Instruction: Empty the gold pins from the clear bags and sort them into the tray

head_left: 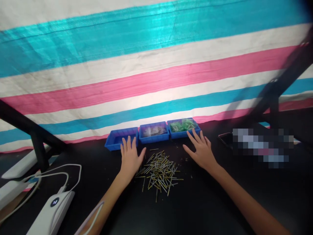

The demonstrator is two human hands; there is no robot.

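A loose pile of thin metal rods [160, 171], silver with yellowish ends, lies on the black table between my hands. My left hand [129, 156] is spread open at the pile's left side, its fingertips overlapping the near edge of the left blue bin [112, 146]. To the pile's right, my right hand [201, 150] is also spread, holding nothing, with fingertips by the right blue bin [174, 134]. That bin contains green plastic packets [184, 125]. In the middle blue bin [154, 140] are clear plastic packets [154, 131]. No contents show in the left bin.
A white power bank [52, 212] with a lit display and white cables [79, 178] occupies the left side. At right lie a dark phone [225, 139] and a blurred-out patch. Black metal supports [37, 147] flank a striped sheet [146, 85] behind the bins.
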